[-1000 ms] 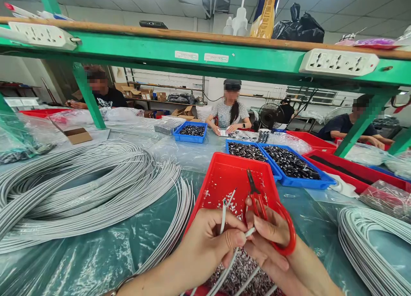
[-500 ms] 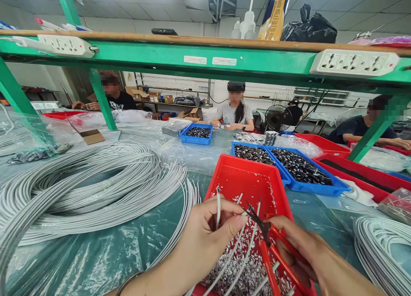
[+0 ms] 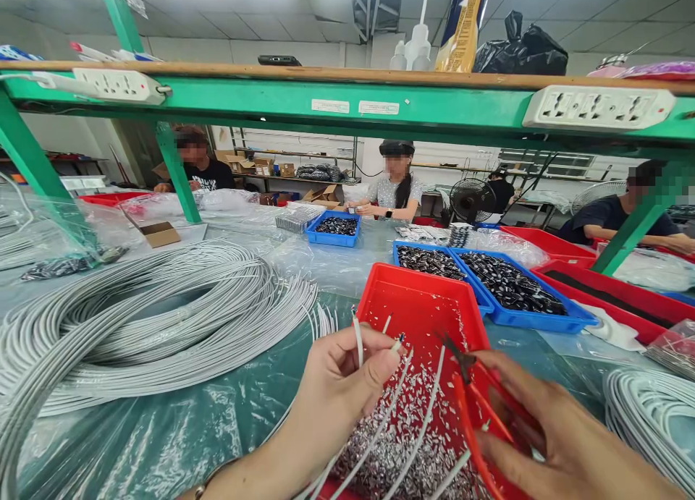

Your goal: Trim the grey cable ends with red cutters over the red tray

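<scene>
My left hand (image 3: 347, 377) pinches a white cable between thumb and forefinger, its stripped end with thin coloured wires showing at the fingertips. Another white cable (image 3: 357, 341) rises between the fingers of the same hand. My right hand (image 3: 535, 413) grips red-handled cutters (image 3: 470, 391), whose dark blades point up and left, apart from the cable end. Several more white cables (image 3: 423, 428) stretch across a red tray (image 3: 428, 283). Small silvery scraps (image 3: 402, 449) cover the tray's bottom, thickest at the near end.
Large coils of white cable (image 3: 179, 326) lie at left, another coil (image 3: 651, 413) at right. Blue trays (image 3: 504, 290) of small black parts stand behind the red tray. A green shelf frame (image 3: 271, 98) with power strips spans overhead. Several people sit across the table.
My left hand has shifted slightly left with the cable end. The cutters have moved right, away from that end, where their blades were before.
</scene>
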A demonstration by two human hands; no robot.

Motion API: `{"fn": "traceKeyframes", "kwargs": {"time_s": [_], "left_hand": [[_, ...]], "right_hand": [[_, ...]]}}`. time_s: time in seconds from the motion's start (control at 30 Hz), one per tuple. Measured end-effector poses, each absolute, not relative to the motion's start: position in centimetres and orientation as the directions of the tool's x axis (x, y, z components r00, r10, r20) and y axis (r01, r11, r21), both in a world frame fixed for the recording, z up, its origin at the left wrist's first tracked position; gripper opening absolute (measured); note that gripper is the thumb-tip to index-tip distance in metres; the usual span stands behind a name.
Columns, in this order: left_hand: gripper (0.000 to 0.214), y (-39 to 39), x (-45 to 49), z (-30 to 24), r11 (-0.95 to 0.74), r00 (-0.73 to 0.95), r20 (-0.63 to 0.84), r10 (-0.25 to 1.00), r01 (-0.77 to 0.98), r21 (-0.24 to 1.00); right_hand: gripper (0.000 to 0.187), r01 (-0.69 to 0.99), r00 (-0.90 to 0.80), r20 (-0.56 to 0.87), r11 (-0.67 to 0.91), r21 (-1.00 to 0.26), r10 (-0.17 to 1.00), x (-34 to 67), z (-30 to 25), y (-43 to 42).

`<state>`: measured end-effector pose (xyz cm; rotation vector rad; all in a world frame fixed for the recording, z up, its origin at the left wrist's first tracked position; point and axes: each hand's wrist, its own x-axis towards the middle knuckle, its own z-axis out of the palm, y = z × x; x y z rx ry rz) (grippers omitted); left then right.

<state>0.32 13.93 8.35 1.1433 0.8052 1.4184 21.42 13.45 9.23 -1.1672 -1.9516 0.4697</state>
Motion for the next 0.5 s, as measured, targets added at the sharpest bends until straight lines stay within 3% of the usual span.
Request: {"fn": "traceKeyframes", "kwargs": {"time_s": [0.1, 0.2, 0.33, 0.5], "left_hand": [[0.025, 13.7, 0.6, 8.2, -0.085, 0.144, 0.132, 0.981, -0.297, 0.951], [0.027, 13.2, 1.1, 8.1, 0.002, 0.270, 0.083, 0.959, -0.299, 0.954], [0.029, 13.1, 1.6, 7.7, -0.071, 0.302, 0.187, 0.935, -0.357, 0.931], [0.034, 13.8, 1.1, 7.7, -0.102, 0.305, 0.182, 0.935, -0.261, 0.960]], "right_hand": [[0.032, 0.376, -0.182, 0.329, 0.375, -0.847, 0.927, 20.3, 9.9, 13.4], [0.026, 0.155, -0.226, 0.209, 0.247, -0.957, 0.951, 18.6, 9.3, 13.1], [0.013, -0.070, -0.223, 0.295, 0.287, -0.955, 0.929, 16.5, 7.6, 13.1], [0.010, -0.252, -0.169, 0.445, 0.398, -0.882, 0.879, 15.9, 6.3, 13.8]]}}
